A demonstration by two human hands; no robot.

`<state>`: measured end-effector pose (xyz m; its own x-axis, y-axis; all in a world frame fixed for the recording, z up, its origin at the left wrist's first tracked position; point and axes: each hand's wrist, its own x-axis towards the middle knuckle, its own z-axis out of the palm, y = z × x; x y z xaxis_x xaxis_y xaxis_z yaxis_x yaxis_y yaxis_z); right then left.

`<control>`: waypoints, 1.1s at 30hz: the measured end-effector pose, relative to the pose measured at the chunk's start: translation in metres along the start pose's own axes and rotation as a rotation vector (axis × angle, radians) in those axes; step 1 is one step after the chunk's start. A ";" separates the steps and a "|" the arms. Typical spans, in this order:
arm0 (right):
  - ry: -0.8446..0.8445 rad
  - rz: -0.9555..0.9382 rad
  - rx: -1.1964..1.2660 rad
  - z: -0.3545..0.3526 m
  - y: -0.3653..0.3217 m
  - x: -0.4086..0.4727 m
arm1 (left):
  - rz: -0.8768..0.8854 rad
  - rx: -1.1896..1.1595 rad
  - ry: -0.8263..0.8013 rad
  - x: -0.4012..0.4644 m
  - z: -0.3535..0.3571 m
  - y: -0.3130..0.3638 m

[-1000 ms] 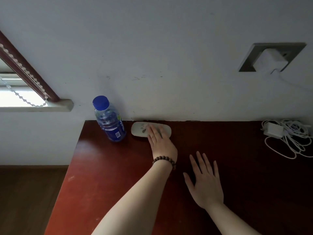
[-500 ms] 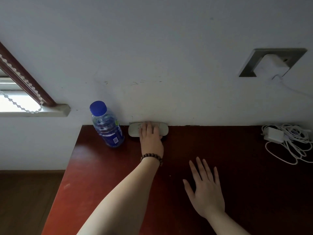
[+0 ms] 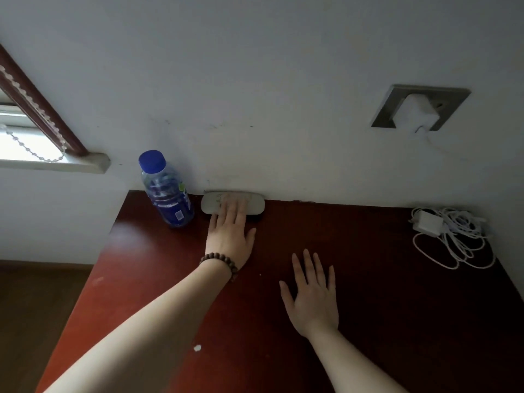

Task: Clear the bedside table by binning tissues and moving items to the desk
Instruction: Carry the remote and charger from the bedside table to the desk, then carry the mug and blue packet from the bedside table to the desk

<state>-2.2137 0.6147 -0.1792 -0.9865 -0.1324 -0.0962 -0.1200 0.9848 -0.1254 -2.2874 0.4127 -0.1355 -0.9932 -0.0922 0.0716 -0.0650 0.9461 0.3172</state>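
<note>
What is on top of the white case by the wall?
The left hand lies on the white case, its straight fingers across the lid. They cover the lid's middle, hiding part of a faint mark there. Nothing else rests on it.

No text can be read: the bottle (image 3: 169, 194) carries a blue label with a small code square, its print too blurred to make out.

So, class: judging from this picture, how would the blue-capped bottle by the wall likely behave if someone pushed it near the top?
The bottle stands tall on a narrow base, so it would probably tip rather than slide. Once down, its round body could roll along the smooth desk. The cap looks closed, so spilling seems unlikely.
</note>
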 end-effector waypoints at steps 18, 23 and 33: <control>0.008 -0.530 0.295 -0.059 -0.078 -0.025 | -0.598 -0.009 0.320 -0.201 -0.069 -0.015; -0.067 -0.763 0.323 -0.048 -0.145 -0.054 | -0.838 0.036 0.413 -0.273 -0.087 -0.052; -0.170 -1.166 0.321 -0.008 -0.321 -0.133 | -1.279 0.075 0.509 -0.409 -0.114 -0.159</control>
<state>-2.0444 0.3171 -0.1186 -0.2762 -0.9545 0.1122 -0.8667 0.1969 -0.4583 -1.8596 0.2647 -0.1079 -0.0948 -0.9893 0.1109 -0.9185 0.1298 0.3736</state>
